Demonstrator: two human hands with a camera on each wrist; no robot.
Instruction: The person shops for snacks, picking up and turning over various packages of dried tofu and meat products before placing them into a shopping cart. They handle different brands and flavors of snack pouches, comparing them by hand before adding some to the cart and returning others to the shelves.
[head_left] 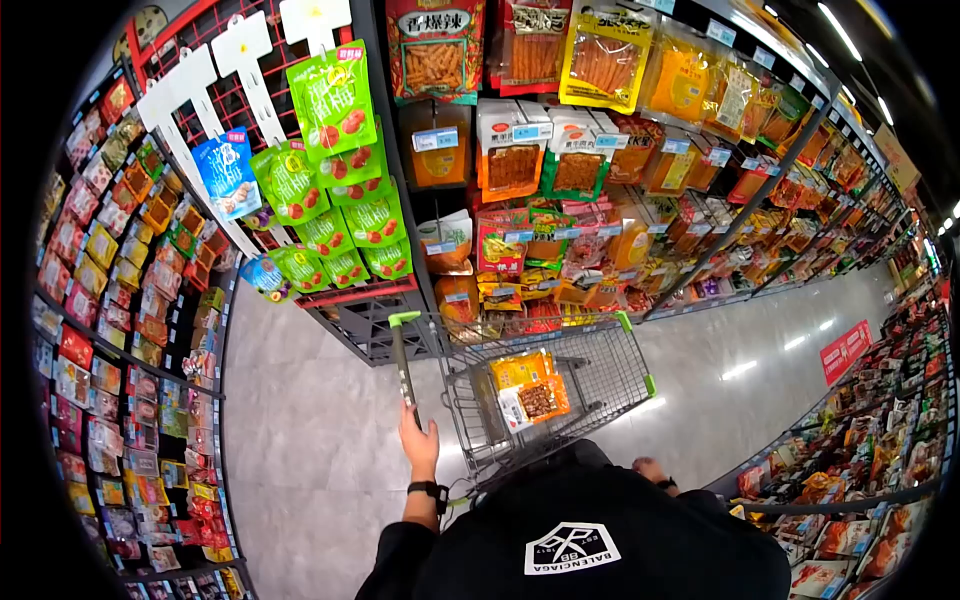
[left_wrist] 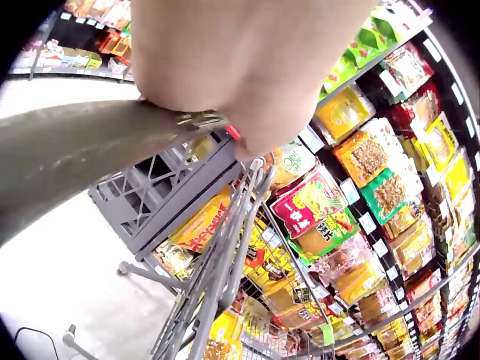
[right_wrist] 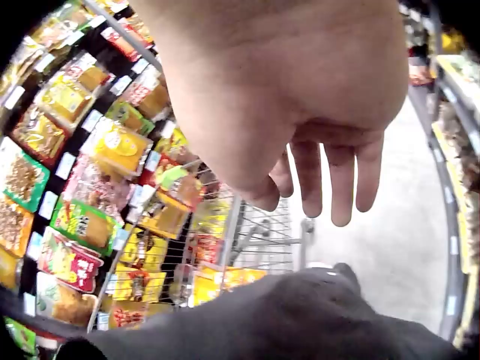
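My left hand [head_left: 418, 446] grips the handle bar [head_left: 403, 365] of a wire shopping cart [head_left: 610, 360]. In the left wrist view the fingers of that hand [left_wrist: 240, 67] wrap over the thick grey bar, and their tips are partly hidden. My right hand [head_left: 652, 470] hangs at my side past the dark jacket [head_left: 470, 540]. Seen from the right wrist, this hand [right_wrist: 285, 97] has loosely extended fingers and holds nothing. Inside the cart lie a few snack packs; a white and orange one [head_left: 537, 401] overlaps a yellow one [head_left: 517, 369].
Shelves of hanging snack bags [head_left: 590, 150] run along the cart's far side. A rack of green pouches [head_left: 330, 100] stands at the aisle corner. More stocked shelves [head_left: 130, 330] curve along the left, and others [head_left: 870, 460] line the right. Grey floor [head_left: 320, 440] shows between them.
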